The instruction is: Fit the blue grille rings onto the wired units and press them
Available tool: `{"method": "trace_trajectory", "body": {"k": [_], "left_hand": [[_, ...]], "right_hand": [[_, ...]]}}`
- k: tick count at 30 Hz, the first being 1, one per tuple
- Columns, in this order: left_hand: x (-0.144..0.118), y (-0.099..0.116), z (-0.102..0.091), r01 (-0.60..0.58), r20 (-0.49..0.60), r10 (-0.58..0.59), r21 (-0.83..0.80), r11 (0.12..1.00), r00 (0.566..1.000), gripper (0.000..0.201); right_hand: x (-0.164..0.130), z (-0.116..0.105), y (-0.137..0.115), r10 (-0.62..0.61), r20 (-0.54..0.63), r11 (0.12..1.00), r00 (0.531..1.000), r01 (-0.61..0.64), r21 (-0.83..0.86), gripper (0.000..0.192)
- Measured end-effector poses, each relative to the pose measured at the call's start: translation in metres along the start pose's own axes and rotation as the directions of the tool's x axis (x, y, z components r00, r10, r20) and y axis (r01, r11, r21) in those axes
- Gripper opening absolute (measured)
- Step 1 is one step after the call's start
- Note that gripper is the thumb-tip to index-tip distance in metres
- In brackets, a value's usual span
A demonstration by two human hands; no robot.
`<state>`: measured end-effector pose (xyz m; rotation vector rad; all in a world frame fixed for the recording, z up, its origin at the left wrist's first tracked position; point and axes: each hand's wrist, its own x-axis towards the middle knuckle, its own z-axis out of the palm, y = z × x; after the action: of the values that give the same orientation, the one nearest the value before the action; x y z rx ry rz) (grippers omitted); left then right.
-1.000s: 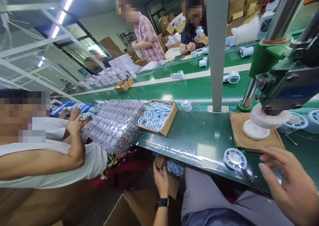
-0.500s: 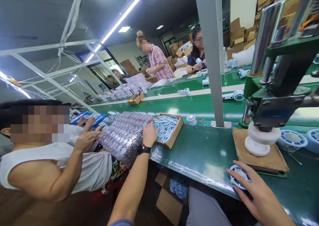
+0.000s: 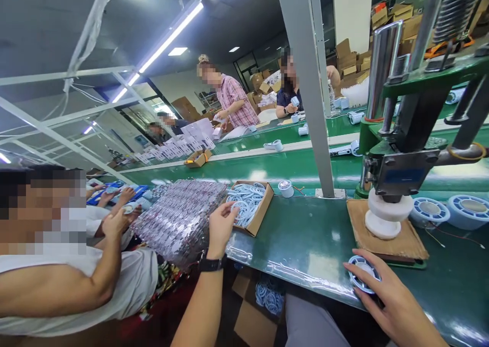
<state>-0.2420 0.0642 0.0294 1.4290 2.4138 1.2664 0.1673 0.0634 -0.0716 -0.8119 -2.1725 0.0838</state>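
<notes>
My left hand point(image 3: 220, 231) is at the near left edge of a cardboard box point(image 3: 262, 212) heaped with light-blue plastic rings point(image 3: 250, 196). Its thumb and fingertips pinch one light-blue ring point(image 3: 241, 210) at the edge of the heap. On the green bench, near its front edge, my right hand point(image 3: 389, 291) grips a round light-blue fan housing point(image 3: 364, 274) with a spoked top; the palm side is hidden. Just beyond that hand stands a green press, its white round pressing block point(image 3: 390, 205) over a white disc point(image 3: 382, 225) on a cardboard-covered base point(image 3: 357, 230).
A stack of shiny, wired parts point(image 3: 179, 219) lies left of the box, beside a co-worker in a white top point(image 3: 126, 281). More round housings point(image 3: 430, 212) stand right of the press. A grey post point(image 3: 315, 107) rises behind the bench. A lower carton point(image 3: 254, 321) holds more rings.
My left hand has drawn back slightly toward me and now pinches a ring. My right hand keeps its hold on the fan housing. The view has shifted a little to the right.
</notes>
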Motion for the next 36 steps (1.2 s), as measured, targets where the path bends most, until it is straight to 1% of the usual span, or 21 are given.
{"method": "trace_trajectory", "body": {"k": [2, 6, 8, 10, 12, 13, 16, 17, 18, 19, 21, 23, 25, 26, 27, 28, 29, 31, 33, 35, 36], "left_hand": [[-0.035, 0.015, 0.021, -0.045, 0.080, 0.049, -0.051, 0.998, 0.996, 0.031], [-0.106, 0.043, 0.075, -0.146, 0.225, 0.161, -0.080, 0.986, 0.961, 0.024], [-0.127, 0.052, 0.095, -0.201, 0.254, 0.211, -0.066, 0.977, 0.944, 0.026], [-0.134, 0.053, 0.103, -0.249, 0.268, 0.252, -0.046, 0.967, 0.930, 0.032], [-0.131, 0.050, 0.101, -0.305, 0.309, 0.304, -0.046, 0.951, 0.901, 0.037], [-0.127, 0.047, 0.097, -0.341, 0.348, 0.340, -0.061, 0.938, 0.873, 0.039], [-0.119, 0.037, 0.083, -0.461, 0.475, 0.467, -0.139, 0.876, 0.746, 0.056], [-0.118, 0.034, 0.080, -0.488, 0.491, 0.496, -0.157, 0.859, 0.716, 0.058], [-0.119, 0.031, 0.078, -0.505, 0.490, 0.515, -0.166, 0.847, 0.704, 0.057], [-0.122, 0.029, 0.077, -0.511, 0.474, 0.523, -0.166, 0.843, 0.708, 0.054], [-0.130, 0.030, 0.076, -0.507, 0.416, 0.523, -0.160, 0.847, 0.744, 0.056], [-0.141, 0.037, 0.074, -0.538, 0.321, 0.564, -0.174, 0.825, 0.761, 0.068], [-0.152, 0.051, 0.070, -0.619, 0.200, 0.654, -0.210, 0.756, 0.730, 0.080], [-0.157, 0.060, 0.067, -0.665, 0.138, 0.701, -0.231, 0.710, 0.700, 0.083], [-0.162, 0.070, 0.065, -0.702, 0.085, 0.738, -0.251, 0.666, 0.670, 0.085], [-0.166, 0.079, 0.062, -0.723, 0.047, 0.759, -0.271, 0.636, 0.650, 0.086], [-0.169, 0.087, 0.060, -0.732, 0.018, 0.768, -0.291, 0.617, 0.640, 0.087], [-0.176, 0.101, 0.059, -0.728, -0.018, 0.767, -0.330, 0.601, 0.642, 0.088], [-0.181, 0.108, 0.061, -0.712, -0.044, 0.755, -0.372, 0.596, 0.655, 0.089], [-0.185, 0.110, 0.064, -0.682, -0.063, 0.728, -0.413, 0.603, 0.682, 0.089], [-0.187, 0.110, 0.066, -0.661, -0.066, 0.711, -0.436, 0.611, 0.700, 0.090]], "right_hand": [[-0.001, 0.000, -0.001, 0.030, 0.024, 0.999, 0.999, -0.030, 0.013, 0.030], [-0.001, -0.005, -0.006, 0.083, 0.078, 0.996, 0.994, -0.086, 0.039, 0.033], [0.001, -0.007, -0.008, 0.105, 0.101, 0.993, 0.989, -0.110, 0.048, 0.034], [0.002, -0.010, -0.010, 0.118, 0.111, 0.991, 0.987, -0.125, 0.058, 0.034], [0.002, -0.011, -0.012, 0.124, 0.117, 0.989, 0.985, -0.132, 0.065, 0.035], [0.002, -0.011, -0.012, 0.126, 0.118, 0.989, 0.985, -0.134, 0.067, 0.036], [0.001, -0.008, -0.012, 0.132, 0.121, 0.987, 0.984, -0.141, 0.077, 0.037], [0.001, -0.007, -0.012, 0.138, 0.125, 0.986, 0.983, -0.148, 0.081, 0.038], [0.001, -0.007, -0.012, 0.146, 0.127, 0.984, 0.981, -0.157, 0.083, 0.039], [0.001, -0.006, -0.012, 0.156, 0.127, 0.982, 0.980, -0.167, 0.083, 0.040], [0.003, -0.009, -0.013, 0.174, 0.092, 0.981, 0.980, -0.181, 0.075, 0.043], [0.007, -0.018, -0.019, 0.172, -0.027, 0.983, 0.985, -0.170, 0.070, 0.044], [0.012, -0.033, -0.028, 0.178, -0.188, 0.982, 0.966, -0.163, 0.092, 0.041], [0.014, -0.041, -0.035, 0.200, -0.244, 0.977, 0.949, -0.173, 0.128, 0.038], [0.016, -0.048, -0.042, 0.243, -0.250, 0.961, 0.937, -0.199, 0.190, 0.038], [0.018, -0.054, -0.050, 0.301, -0.206, 0.930, 0.931, -0.239, 0.280, 0.038], [0.019, -0.059, -0.057, 0.363, -0.111, 0.873, 0.925, -0.296, 0.388, 0.039], [0.020, -0.061, -0.070, 0.456, 0.152, 0.669, 0.877, -0.450, 0.592, 0.040], [0.020, -0.057, -0.077, 0.493, 0.392, 0.391, 0.777, -0.600, 0.698, 0.040], [0.020, -0.050, -0.079, 0.508, 0.538, 0.145, 0.673, -0.682, 0.716, 0.042], [0.020, -0.047, -0.079, 0.508, 0.578, 0.059, 0.638, -0.695, 0.716, 0.046]]}}
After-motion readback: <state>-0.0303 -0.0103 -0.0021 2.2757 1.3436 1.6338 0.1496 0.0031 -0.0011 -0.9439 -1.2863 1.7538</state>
